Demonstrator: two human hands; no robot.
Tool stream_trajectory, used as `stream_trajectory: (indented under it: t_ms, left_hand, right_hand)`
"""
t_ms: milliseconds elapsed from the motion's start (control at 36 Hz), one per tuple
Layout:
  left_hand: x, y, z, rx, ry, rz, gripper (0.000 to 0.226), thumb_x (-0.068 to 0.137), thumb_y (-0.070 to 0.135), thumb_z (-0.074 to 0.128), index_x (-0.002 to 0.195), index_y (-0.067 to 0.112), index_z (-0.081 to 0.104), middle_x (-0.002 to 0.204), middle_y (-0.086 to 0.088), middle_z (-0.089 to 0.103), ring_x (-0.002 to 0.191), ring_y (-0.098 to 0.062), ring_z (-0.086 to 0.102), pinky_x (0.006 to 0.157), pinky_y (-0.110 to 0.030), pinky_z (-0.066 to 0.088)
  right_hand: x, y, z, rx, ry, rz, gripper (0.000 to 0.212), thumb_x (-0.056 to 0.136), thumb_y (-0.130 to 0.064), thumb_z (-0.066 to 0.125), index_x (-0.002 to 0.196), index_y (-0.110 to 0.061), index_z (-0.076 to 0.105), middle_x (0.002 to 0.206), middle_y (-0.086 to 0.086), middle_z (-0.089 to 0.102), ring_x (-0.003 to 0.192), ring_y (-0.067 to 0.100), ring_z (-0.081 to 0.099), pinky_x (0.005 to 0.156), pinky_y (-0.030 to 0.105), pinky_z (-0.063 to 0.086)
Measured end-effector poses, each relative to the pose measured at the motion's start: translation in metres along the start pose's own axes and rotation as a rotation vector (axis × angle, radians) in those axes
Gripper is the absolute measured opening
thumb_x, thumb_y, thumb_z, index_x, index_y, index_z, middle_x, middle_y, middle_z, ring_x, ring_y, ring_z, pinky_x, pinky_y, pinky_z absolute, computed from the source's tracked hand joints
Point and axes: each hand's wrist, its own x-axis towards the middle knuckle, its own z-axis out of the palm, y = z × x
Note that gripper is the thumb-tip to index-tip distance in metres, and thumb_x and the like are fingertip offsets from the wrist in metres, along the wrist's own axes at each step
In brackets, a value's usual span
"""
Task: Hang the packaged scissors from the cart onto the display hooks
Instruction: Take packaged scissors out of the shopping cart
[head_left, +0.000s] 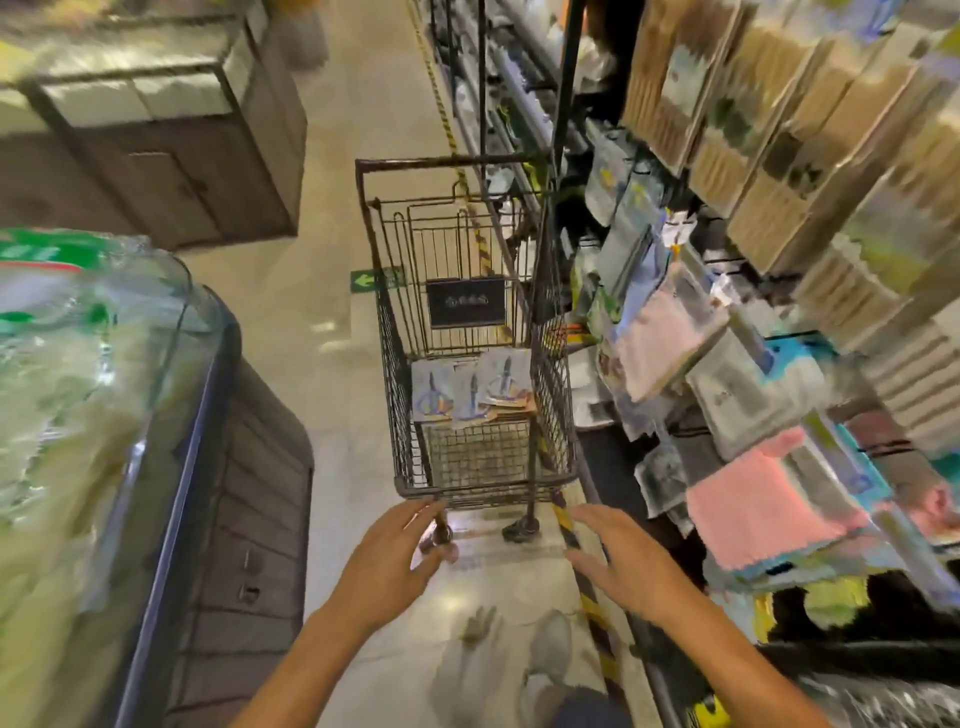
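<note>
Dark wire makes up the cart (470, 483), standing in the aisle just beside the rack (675, 332) of hanging goods on the right. The scissors (470, 392), a small loose pile of carded packs, lie on the cart's raised shelf. Both hands are empty with fingers spread: the left (387, 558) near the cart's near rim, the right (621, 558) apart from it. This looks like the start, with no pack picked yet. Next, one hand must reach over the rim and pinch a single pack by its card top.
</note>
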Motion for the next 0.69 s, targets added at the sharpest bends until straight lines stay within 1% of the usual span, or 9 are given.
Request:
stream_trajectory:
  t_ms: [139, 250, 361, 417, 472, 528, 611, 667, 694]
  left_hand:
    - [0.041, 0.007, -0.003, 0.022, -0.013, -0.126, 0.052, 0.101, 0.042, 0.055, 0.15, 0.029, 0.044, 0.152, 0.009, 0.045, 0.14, -0.012, 0.041, 0.11, -0.009, 0.017]
    - [0.074, 0.011, -0.003, 0.005, -0.024, -0.214, 0.054, 0.102, 0.044, 0.052, 0.152, 0.029, 0.04, 0.156, 0.008, 0.04, 0.143, -0.013, 0.037, 0.116, -0.02, 0.024]
    - [0.106, 0.008, -0.003, -0.01, -0.029, -0.25, 0.061, 0.099, 0.056, 0.043, 0.154, 0.029, 0.038, 0.157, 0.007, 0.041, 0.144, -0.013, 0.036, 0.117, -0.021, 0.023]
    - [0.122, 0.008, -0.004, -0.014, -0.017, -0.246, 0.068, 0.095, 0.062, 0.036, 0.152, 0.027, 0.042, 0.156, 0.004, 0.044, 0.143, -0.015, 0.039, 0.117, -0.022, 0.024]
    - [0.14, 0.008, -0.008, -0.018, -0.011, -0.253, 0.062, 0.098, 0.056, 0.043, 0.152, 0.025, 0.043, 0.155, 0.004, 0.043, 0.142, -0.016, 0.039, 0.116, -0.023, 0.025]
    - [0.159, 0.003, -0.009, -0.014, -0.015, -0.245, 0.058, 0.1, 0.048, 0.05, 0.152, 0.025, 0.042, 0.155, 0.004, 0.043, 0.143, -0.017, 0.039, 0.116, -0.026, 0.028]
    - [0.188, -0.013, -0.006, -0.042, -0.037, -0.244, 0.058, 0.098, 0.047, 0.049, 0.152, 0.025, 0.042, 0.154, 0.002, 0.045, 0.143, -0.019, 0.039, 0.117, -0.029, 0.029]
    - [0.209, -0.024, -0.006, -0.068, -0.039, -0.25, 0.056, 0.1, 0.042, 0.052, 0.152, 0.025, 0.041, 0.155, 0.002, 0.043, 0.144, -0.018, 0.039, 0.116, -0.026, 0.027]
    - [0.22, -0.03, -0.005, -0.075, -0.04, -0.25, 0.055, 0.101, 0.038, 0.055, 0.152, 0.025, 0.041, 0.155, 0.001, 0.043, 0.143, -0.018, 0.039, 0.114, -0.023, 0.025]
  right_hand:
    - [0.055, 0.013, -0.025, 0.056, -0.004, 0.004, 0.055, 0.097, -0.048, 0.059, 0.149, -0.036, 0.042, 0.152, -0.014, 0.044, 0.142, 0.005, 0.037, 0.111, 0.016, 0.026]
    - [0.094, 0.014, -0.048, 0.034, -0.058, -0.038, 0.052, 0.1, -0.046, 0.055, 0.149, -0.036, 0.041, 0.153, -0.012, 0.043, 0.144, 0.008, 0.036, 0.115, 0.022, 0.028]
    - [0.132, 0.015, -0.063, 0.031, -0.093, -0.067, 0.051, 0.101, -0.044, 0.055, 0.149, -0.032, 0.043, 0.153, -0.01, 0.044, 0.143, 0.011, 0.038, 0.113, 0.026, 0.032]
    - [0.151, 0.017, -0.066, 0.034, -0.114, -0.073, 0.052, 0.101, -0.046, 0.053, 0.151, -0.033, 0.041, 0.157, -0.01, 0.04, 0.147, 0.012, 0.033, 0.116, 0.027, 0.029]
    - [0.17, 0.018, -0.071, 0.025, -0.133, -0.076, 0.053, 0.102, -0.047, 0.051, 0.151, -0.033, 0.04, 0.159, -0.009, 0.038, 0.149, 0.012, 0.03, 0.119, 0.028, 0.026]
    - [0.189, 0.017, -0.075, 0.007, -0.146, -0.07, 0.052, 0.102, -0.046, 0.052, 0.151, -0.033, 0.041, 0.158, -0.009, 0.039, 0.148, 0.011, 0.03, 0.118, 0.027, 0.025]
    - [0.215, 0.018, -0.078, 0.012, -0.144, -0.019, 0.051, 0.1, -0.043, 0.056, 0.148, -0.034, 0.044, 0.152, -0.013, 0.043, 0.144, 0.008, 0.034, 0.111, 0.017, 0.023]
    - [0.235, 0.017, -0.077, -0.005, -0.124, -0.012, 0.049, 0.099, -0.041, 0.058, 0.147, -0.034, 0.047, 0.15, -0.012, 0.046, 0.142, 0.008, 0.038, 0.109, 0.013, 0.022]
    - [0.245, 0.017, -0.076, -0.015, -0.124, -0.01, 0.048, 0.099, -0.041, 0.058, 0.145, -0.034, 0.048, 0.149, -0.012, 0.048, 0.141, 0.009, 0.04, 0.111, 0.016, 0.025]
